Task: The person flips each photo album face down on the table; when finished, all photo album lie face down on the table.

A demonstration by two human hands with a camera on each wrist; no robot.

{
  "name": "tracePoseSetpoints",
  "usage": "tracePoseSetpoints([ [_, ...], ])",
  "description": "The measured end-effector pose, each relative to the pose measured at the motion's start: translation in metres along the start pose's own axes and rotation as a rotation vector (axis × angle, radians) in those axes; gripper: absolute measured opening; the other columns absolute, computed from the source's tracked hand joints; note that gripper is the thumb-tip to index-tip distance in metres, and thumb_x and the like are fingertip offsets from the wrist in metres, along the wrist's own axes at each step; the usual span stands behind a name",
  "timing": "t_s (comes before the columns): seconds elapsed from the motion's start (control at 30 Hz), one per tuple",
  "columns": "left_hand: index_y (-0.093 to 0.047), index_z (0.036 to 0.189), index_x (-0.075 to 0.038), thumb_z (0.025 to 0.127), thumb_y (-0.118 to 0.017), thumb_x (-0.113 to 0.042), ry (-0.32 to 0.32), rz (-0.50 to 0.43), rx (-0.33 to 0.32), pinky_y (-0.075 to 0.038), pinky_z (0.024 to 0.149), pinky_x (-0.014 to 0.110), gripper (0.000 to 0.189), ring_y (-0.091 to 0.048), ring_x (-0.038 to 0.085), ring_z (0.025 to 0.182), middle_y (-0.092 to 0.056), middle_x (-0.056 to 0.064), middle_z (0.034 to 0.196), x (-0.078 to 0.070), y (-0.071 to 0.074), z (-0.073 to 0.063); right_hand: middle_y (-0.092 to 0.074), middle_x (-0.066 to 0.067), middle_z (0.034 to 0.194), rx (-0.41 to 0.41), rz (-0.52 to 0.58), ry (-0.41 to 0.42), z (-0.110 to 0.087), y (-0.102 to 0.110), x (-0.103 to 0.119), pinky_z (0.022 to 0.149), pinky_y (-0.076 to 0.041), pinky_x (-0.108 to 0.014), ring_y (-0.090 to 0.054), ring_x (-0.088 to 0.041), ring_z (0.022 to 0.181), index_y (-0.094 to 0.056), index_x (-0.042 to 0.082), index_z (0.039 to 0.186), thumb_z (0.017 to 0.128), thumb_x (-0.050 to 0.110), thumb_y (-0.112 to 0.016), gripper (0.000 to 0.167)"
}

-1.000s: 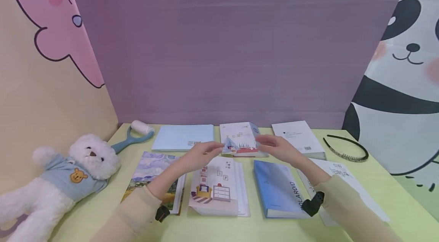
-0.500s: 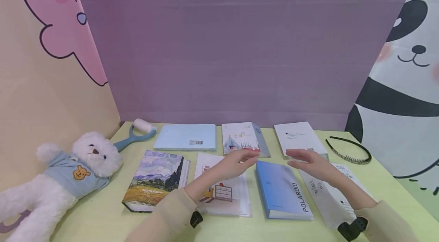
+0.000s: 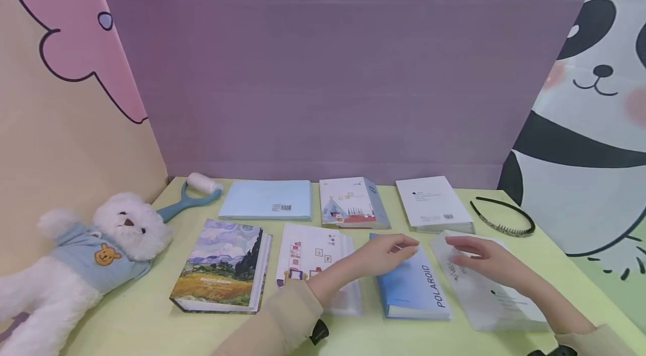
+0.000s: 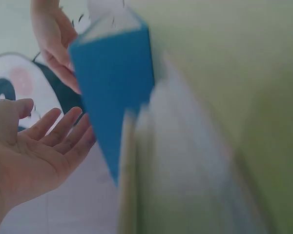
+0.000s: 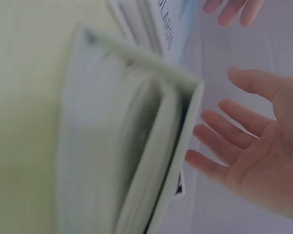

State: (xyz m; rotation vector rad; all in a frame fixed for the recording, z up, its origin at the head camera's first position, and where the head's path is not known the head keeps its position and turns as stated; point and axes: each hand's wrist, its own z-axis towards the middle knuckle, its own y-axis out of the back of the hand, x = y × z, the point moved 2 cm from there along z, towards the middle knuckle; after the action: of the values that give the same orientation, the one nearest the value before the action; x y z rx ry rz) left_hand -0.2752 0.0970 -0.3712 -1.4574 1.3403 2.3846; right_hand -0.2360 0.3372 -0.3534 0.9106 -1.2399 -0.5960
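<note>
My left hand (image 3: 386, 255) hovers over the blue album marked POLAROID (image 3: 416, 289), fingers loosely bent and holding nothing. Its palm faces up and relaxed in the left wrist view, beside that album's blue spine (image 4: 115, 87). My right hand (image 3: 484, 258) is above the white album (image 3: 504, 311) at the front right, fingers loosely extended. In the right wrist view nothing lies between its spread fingers (image 5: 229, 136), and the white album's page edges (image 5: 127, 126) show close by. To the left, my left forearm partly covers a white illustrated album (image 3: 313, 249).
A photo album with a painted cover (image 3: 222, 266) lies front left. Behind sit a light blue book (image 3: 267, 199), a tent-picture album (image 3: 348, 202) and another white album (image 3: 434, 202). A headband (image 3: 504, 227), lint roller (image 3: 194, 193) and white teddy bear (image 3: 116, 255) stand at the sides.
Both hands have moved right and nearer the front, from around the tent-picture album to over the POLAROID album and the front white album. The books have stayed in place.
</note>
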Motion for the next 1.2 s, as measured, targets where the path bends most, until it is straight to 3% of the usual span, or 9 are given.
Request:
tracePoseSetpoints([
  [0.13,-0.058,0.129,-0.020,0.098,-0.047,-0.036,-0.014,0.050,0.055,-0.045,0.085,0.012,0.036,-0.058,0.000,0.105,-0.062,-0.011,0.122,-0.010,-0.017,0.004,-0.055,-0.019,0.131,-0.008,-0.001,-0.023,-0.011,0.003,-0.010,0.081,-0.053,-0.022,-0.056,0.003,0.108,-0.054,0.003,0.130,0.090,0.034,-0.062,0.052],
  [0.2,-0.057,0.130,-0.022,0.098,-0.046,-0.038,-0.014,0.073,0.077,-0.045,0.084,0.011,0.037,-0.058,-0.001,0.105,-0.062,-0.014,0.122,-0.016,-0.025,0.007,-0.054,-0.020,0.132,-0.017,-0.012,-0.050,-0.018,0.005,-0.016,0.080,-0.053,-0.021,-0.047,0.017,0.102,-0.055,0.004,0.130,0.089,0.035,-0.062,0.052],
  [0.33,-0.056,0.130,-0.027,0.098,-0.046,-0.040,0.023,0.054,0.115,-0.046,0.083,0.012,0.036,-0.057,-0.003,0.105,-0.060,-0.018,0.121,-0.028,-0.041,0.014,-0.052,-0.023,0.132,-0.033,-0.025,-0.074,-0.032,0.006,-0.030,0.079,-0.052,-0.017,-0.033,0.028,0.097,-0.057,0.004,0.128,0.088,0.033,-0.065,0.050],
  [0.5,-0.054,0.131,-0.029,0.098,-0.046,-0.040,0.072,0.000,0.201,-0.046,0.084,0.014,0.036,-0.055,-0.002,0.110,-0.058,-0.018,0.125,-0.040,-0.061,0.022,-0.059,-0.006,0.123,-0.090,-0.047,-0.051,-0.048,0.005,-0.042,0.077,-0.050,-0.012,-0.031,0.031,0.097,-0.063,0.004,0.119,0.084,0.027,-0.070,0.042],
  [0.67,-0.053,0.133,-0.027,0.098,-0.046,-0.040,0.094,-0.020,0.234,-0.045,0.088,0.014,0.038,-0.054,-0.001,0.115,-0.055,-0.017,0.129,-0.041,-0.074,0.028,-0.055,-0.016,0.125,-0.107,-0.064,-0.076,-0.058,0.001,-0.045,0.075,-0.050,-0.012,-0.027,0.033,0.095,-0.064,0.004,0.117,0.082,0.029,-0.073,0.044],
  [0.77,-0.051,0.135,-0.027,0.098,-0.045,-0.040,0.125,-0.040,0.262,-0.044,0.092,0.016,0.039,-0.052,-0.001,0.118,-0.053,-0.017,0.132,-0.038,-0.076,0.029,-0.055,-0.020,0.126,-0.098,-0.089,-0.093,-0.061,-0.001,-0.046,0.074,-0.050,-0.014,-0.027,0.032,0.094,-0.064,0.007,0.118,0.081,0.031,-0.072,0.045],
  [0.93,-0.050,0.136,-0.028,0.098,-0.044,-0.040,0.143,-0.030,0.285,-0.041,0.098,0.018,0.040,-0.046,-0.002,0.123,-0.050,-0.016,0.136,-0.033,-0.076,0.029,-0.058,0.003,0.120,-0.120,-0.109,-0.071,-0.066,-0.005,-0.047,0.072,-0.050,-0.016,-0.030,0.029,0.095,-0.066,0.010,0.115,0.081,0.030,-0.073,0.040],
  [1.13,-0.050,0.136,-0.030,0.099,-0.043,-0.040,0.136,-0.018,0.315,-0.039,0.100,0.019,0.039,-0.043,-0.001,0.126,-0.049,-0.016,0.138,-0.029,-0.078,0.031,-0.057,-0.008,0.125,-0.122,-0.117,-0.042,-0.067,-0.011,-0.050,0.075,-0.046,-0.011,-0.028,0.030,0.099,-0.063,0.012,0.120,0.081,0.033,-0.072,0.045],
  [1.2,-0.049,0.137,-0.031,0.099,-0.042,-0.040,0.133,-0.018,0.335,-0.038,0.101,0.020,0.040,-0.042,0.000,0.128,-0.048,-0.016,0.138,-0.028,-0.079,0.031,-0.054,0.001,0.128,-0.131,-0.114,0.011,-0.068,-0.013,-0.051,0.077,-0.040,-0.006,-0.025,0.031,0.102,-0.061,0.011,0.123,0.080,0.030,-0.074,0.049],
])
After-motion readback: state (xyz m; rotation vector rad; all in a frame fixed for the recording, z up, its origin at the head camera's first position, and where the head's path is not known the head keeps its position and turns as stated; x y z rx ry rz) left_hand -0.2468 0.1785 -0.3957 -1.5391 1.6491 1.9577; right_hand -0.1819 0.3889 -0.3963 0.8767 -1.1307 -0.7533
